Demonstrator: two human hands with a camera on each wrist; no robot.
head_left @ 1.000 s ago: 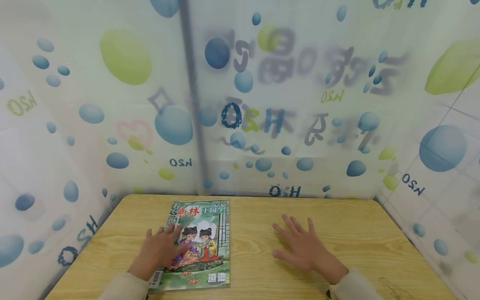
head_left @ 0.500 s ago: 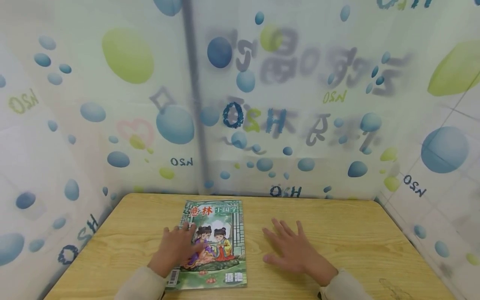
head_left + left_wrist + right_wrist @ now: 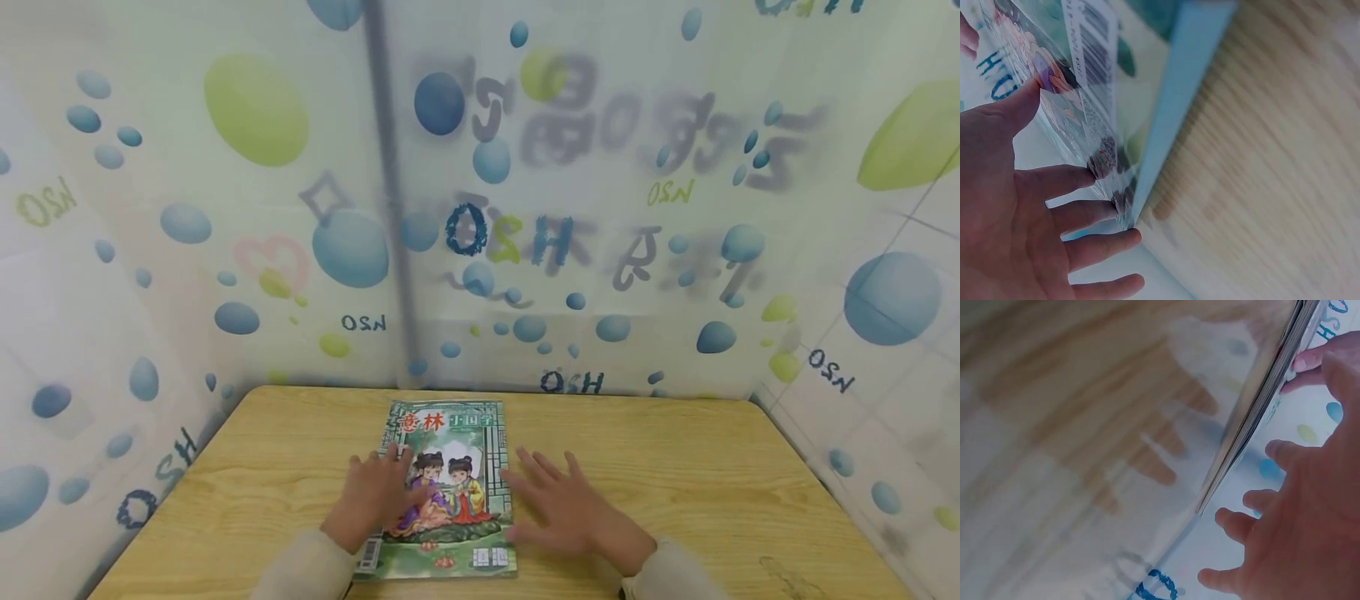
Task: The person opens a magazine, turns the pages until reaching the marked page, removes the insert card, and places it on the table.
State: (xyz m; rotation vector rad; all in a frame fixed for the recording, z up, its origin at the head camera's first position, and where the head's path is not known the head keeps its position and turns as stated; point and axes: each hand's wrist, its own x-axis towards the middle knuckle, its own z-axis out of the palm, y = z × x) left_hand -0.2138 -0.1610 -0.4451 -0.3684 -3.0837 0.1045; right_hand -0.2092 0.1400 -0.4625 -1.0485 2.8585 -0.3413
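Note:
A green magazine [image 3: 442, 546] with two drawn figures and red and white lettering lies flat on the wooden table. Over its left edge rests my left hand [image 3: 378, 492], fingers spread, with the thumb across the cover. The left wrist view shows the left fingertips touching the spine side near the barcode [image 3: 1094, 44]. At the magazine's right edge is my right hand [image 3: 558, 508], its fingers straight and spread. In the right wrist view the right hand [image 3: 1297, 512] hovers beside the stack of page edges [image 3: 1260, 400]; whether it touches them I cannot tell.
The pale wood table [image 3: 675, 475] has rounded far corners. A curtain [image 3: 600, 167] printed with blue and green bubbles hangs behind the table and along both sides. Some dark scribbles [image 3: 795, 575] mark the table at the near right.
The magazine has slid to the right across the table together with my left hand. My right hand has moved left, up to the magazine's right edge.

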